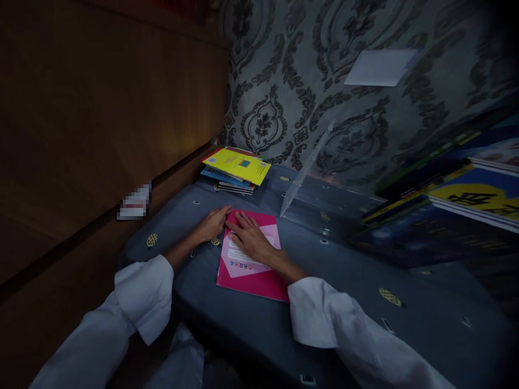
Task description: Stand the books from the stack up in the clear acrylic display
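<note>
A pink book point(253, 283) lies flat and closed on the blue patterned cloth. Across its cover, my right hand point(252, 237) rests with the fingers stretched out. At the book's far left corner is my left hand point(214, 222), its fingertips touching the edge; its fingers reach forward and nothing is gripped in them. Beyond both hands stands a stack of books, topped by a yellow book point(239, 165) set slightly askew over blue and white ones.
A clear plastic holder point(308, 167) stands behind the pink book. More books point(478, 192) rise at the right, blurred. Brown wooden panelling point(113, 108) borders the left, and patterned wallpaper point(263, 121) covers the back wall. The cloth-covered surface point(348, 324) ends near my lap.
</note>
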Demonstrator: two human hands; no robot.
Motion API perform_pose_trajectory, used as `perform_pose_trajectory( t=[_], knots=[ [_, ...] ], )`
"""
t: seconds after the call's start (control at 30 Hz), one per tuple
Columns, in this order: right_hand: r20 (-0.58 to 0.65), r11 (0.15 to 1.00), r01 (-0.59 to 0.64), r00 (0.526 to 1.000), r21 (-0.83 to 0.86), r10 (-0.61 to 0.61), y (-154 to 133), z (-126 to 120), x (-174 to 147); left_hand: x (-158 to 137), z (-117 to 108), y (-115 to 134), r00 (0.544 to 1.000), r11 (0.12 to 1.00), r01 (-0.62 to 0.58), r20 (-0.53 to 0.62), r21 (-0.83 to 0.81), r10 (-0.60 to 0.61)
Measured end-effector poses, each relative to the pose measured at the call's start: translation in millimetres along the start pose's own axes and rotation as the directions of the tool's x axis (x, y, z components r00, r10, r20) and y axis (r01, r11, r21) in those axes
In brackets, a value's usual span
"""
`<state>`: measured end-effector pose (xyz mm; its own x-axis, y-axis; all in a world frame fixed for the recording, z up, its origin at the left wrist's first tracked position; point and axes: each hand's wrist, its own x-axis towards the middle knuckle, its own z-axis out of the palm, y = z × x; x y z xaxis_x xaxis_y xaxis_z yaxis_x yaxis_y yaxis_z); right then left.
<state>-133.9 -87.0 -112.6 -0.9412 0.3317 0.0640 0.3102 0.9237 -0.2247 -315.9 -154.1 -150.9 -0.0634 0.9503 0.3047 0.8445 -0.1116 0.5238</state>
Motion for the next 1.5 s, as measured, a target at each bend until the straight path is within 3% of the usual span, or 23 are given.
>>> perform_pose_trajectory(
  t=[0.23, 0.47, 0.6, 0.97, 1.27, 1.5],
  knots=[
    [0.021, 0.998, 0.057, 0.998, -0.001, -0.057, 14, 0, -17, -2, -5, 8, 1.000, 0.997, 0.015, 0.018, 0.070, -0.017],
    [-0.059, 0.984, -0.179, 0.982, 0.006, 0.179, 58, -1, -37, -4, -2, 8, 0.999, 0.984, 0.038, 0.019, 0.174, -0.042],
    [-0.079, 0.978, -0.204, 0.975, 0.045, 0.207, 65, 1, -56, -4, -4, 13, 0.997, 0.980, 0.054, 0.045, 0.190, -0.064],
    [-0.116, 0.986, -0.100, 0.986, 0.133, 0.116, 40, 10, -119, -5, -8, 22, 0.991, 0.966, 0.090, 0.072, 0.244, -0.111],
    [-0.121, 0.982, -0.025, 0.991, 0.189, 0.049, -3, 5, -179, -5, -5, 20, 0.993, 0.959, 0.088, 0.055, 0.270, -0.107],
    [-0.231, 0.986, -0.011, 0.972, 0.166, 0.050, -10, 16, -192, -9, -12, 25, 0.991, 0.958, -0.001, 0.128, 0.287, -0.038]
  ],
)
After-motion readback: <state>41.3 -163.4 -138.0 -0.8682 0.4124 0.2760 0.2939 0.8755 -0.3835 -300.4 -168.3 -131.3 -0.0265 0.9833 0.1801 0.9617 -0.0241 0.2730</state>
